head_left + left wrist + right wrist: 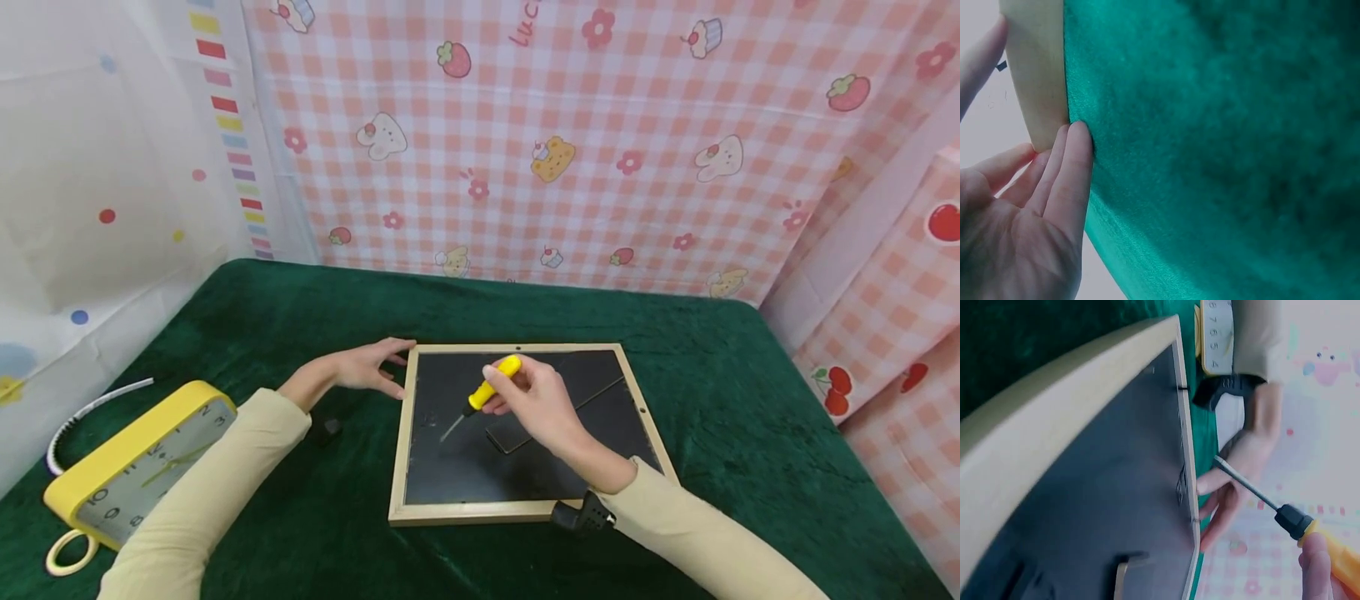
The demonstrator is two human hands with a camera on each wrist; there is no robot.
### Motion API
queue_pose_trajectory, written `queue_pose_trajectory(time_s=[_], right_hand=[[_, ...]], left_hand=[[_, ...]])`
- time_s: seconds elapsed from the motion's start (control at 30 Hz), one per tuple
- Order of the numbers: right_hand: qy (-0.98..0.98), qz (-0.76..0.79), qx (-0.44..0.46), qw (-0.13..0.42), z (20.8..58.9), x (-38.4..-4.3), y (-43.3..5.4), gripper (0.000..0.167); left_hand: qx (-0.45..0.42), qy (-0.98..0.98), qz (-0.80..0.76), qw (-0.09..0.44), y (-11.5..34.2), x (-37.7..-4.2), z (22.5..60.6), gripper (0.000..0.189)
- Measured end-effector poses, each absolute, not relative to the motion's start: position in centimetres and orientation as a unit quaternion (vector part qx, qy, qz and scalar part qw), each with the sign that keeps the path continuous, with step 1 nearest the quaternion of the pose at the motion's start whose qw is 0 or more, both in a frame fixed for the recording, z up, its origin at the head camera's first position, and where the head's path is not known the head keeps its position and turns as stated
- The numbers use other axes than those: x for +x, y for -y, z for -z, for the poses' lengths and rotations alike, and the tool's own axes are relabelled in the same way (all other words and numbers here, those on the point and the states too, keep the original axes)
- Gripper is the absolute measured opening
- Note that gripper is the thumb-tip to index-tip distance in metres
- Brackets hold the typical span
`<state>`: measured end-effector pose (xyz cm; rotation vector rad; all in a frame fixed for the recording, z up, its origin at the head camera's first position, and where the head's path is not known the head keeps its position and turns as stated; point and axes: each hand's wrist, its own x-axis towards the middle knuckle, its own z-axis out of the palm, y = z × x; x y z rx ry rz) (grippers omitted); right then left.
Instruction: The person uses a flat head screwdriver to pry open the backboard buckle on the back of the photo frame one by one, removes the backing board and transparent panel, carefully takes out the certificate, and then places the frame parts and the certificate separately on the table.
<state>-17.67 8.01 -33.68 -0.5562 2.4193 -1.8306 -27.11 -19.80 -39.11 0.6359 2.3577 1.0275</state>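
A picture frame with a pale wooden rim (400, 467) lies face down, its black backing board (450, 475) upward. On the board is a dark stand leg (508, 437). My left hand (369, 367) rests at the far left corner of the frame; its straight fingers (1075, 169) touch the wood and the thumb meets the left side. Over the board, my right hand (542, 404) holds a screwdriver by its yellow handle (495, 383). The metal shaft (1247, 482) points down and left, above the left part of the board.
A yellow clock (135, 462) with a ring at one corner lies left of the frame, partly behind the left sleeve. Near it is a curved white cord (82, 412). A small black object (332, 427) sits on the green cloth (712, 375). Patterned curtains (480, 125) surround the table.
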Motion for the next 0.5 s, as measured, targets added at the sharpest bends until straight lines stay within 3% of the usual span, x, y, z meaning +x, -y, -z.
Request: queue_pose_trajectory(time_s=[0.5], right_hand=[[-0.76, 0.643, -0.085, 0.043, 36.4, -20.6, -12.3, 0.039]], left_hand=[[0.232, -0.861, -0.381, 0.245, 19.8, -27.0, 39.1, 0.09]])
